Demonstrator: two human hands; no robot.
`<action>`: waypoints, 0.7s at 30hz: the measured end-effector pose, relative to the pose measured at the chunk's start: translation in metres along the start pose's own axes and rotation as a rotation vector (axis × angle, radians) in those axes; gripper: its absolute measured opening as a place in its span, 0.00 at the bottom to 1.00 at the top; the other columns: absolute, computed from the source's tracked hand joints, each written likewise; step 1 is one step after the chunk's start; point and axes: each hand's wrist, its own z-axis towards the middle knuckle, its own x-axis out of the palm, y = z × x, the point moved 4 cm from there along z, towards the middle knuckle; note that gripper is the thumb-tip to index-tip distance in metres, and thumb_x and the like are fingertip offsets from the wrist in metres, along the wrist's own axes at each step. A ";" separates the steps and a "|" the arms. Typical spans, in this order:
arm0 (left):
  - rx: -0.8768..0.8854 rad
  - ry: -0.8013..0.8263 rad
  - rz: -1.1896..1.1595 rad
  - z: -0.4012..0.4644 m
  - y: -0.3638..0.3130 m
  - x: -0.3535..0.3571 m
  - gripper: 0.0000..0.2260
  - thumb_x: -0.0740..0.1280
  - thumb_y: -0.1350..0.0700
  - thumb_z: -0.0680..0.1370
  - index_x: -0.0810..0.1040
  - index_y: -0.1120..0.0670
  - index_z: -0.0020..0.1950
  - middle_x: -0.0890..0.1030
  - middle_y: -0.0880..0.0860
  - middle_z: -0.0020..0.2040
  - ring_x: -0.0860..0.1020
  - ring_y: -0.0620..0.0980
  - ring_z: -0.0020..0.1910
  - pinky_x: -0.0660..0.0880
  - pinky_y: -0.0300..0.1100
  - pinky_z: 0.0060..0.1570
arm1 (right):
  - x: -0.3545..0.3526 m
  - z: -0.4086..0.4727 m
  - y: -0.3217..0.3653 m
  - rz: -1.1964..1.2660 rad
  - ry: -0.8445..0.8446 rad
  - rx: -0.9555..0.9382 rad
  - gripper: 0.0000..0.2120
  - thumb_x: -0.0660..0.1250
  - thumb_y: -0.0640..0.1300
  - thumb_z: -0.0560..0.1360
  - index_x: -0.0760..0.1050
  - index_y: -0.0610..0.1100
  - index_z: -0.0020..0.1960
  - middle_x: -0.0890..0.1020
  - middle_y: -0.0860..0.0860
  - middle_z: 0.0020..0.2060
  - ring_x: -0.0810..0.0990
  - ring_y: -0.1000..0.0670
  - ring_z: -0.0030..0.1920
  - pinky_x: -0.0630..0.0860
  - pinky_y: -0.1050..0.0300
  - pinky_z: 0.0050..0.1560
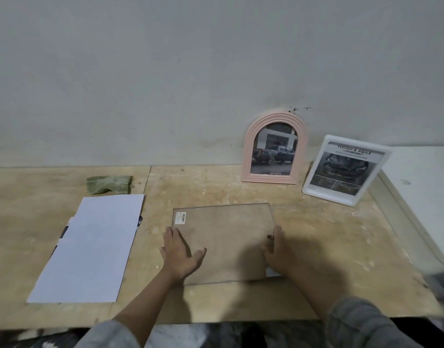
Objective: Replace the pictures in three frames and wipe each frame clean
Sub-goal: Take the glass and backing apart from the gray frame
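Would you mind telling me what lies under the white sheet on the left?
Under the white sheet, printed paper edges peek out at its left and right sides. What they show stays covered.

Dim flat indoor light, soft shadows under the hands, slight blur, wide-angle bending at edges

Pink arched frame (248, 156), white rectangular frame (308, 182), green cloth (108, 184) — faintly streaked, white paper (90, 247), tan table (316, 247)
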 end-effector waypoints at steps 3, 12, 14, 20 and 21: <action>0.034 -0.022 0.209 -0.005 -0.004 0.007 0.45 0.63 0.37 0.74 0.44 0.60 0.77 0.38 0.59 0.78 0.39 0.58 0.77 0.43 0.62 0.71 | -0.001 -0.006 -0.013 -0.236 -0.010 -0.053 0.34 0.58 0.52 0.74 0.54 0.34 0.73 0.59 0.40 0.73 0.61 0.40 0.72 0.62 0.44 0.69; 0.641 0.300 0.568 -0.046 -0.084 0.086 0.28 0.54 0.47 0.80 0.52 0.53 0.78 0.46 0.52 0.79 0.48 0.52 0.78 0.46 0.58 0.73 | -0.022 -0.027 -0.043 -0.669 0.129 -0.118 0.27 0.45 0.55 0.81 0.43 0.48 0.77 0.42 0.49 0.77 0.38 0.48 0.76 0.46 0.34 0.70; 0.819 0.364 0.652 -0.054 -0.098 0.104 0.26 0.54 0.50 0.79 0.55 0.53 0.77 0.50 0.54 0.79 0.52 0.54 0.77 0.49 0.59 0.72 | -0.024 -0.027 -0.043 -0.730 0.146 -0.131 0.27 0.43 0.56 0.81 0.41 0.50 0.77 0.40 0.48 0.77 0.37 0.46 0.76 0.45 0.33 0.70; 1.123 0.430 0.947 -0.055 -0.123 0.119 0.25 0.59 0.55 0.77 0.62 0.58 0.74 0.58 0.61 0.77 0.58 0.59 0.75 0.55 0.62 0.72 | -0.033 -0.022 -0.046 -0.848 0.164 -0.216 0.45 0.19 0.69 0.64 0.39 0.52 0.76 0.39 0.42 0.76 0.37 0.41 0.75 0.49 0.31 0.68; 1.139 0.439 0.996 -0.054 -0.127 0.117 0.26 0.59 0.55 0.77 0.61 0.58 0.75 0.56 0.61 0.77 0.56 0.58 0.76 0.51 0.60 0.73 | -0.034 -0.021 -0.046 -0.865 0.169 -0.211 0.41 0.24 0.68 0.68 0.39 0.52 0.76 0.39 0.42 0.76 0.38 0.41 0.75 0.49 0.30 0.68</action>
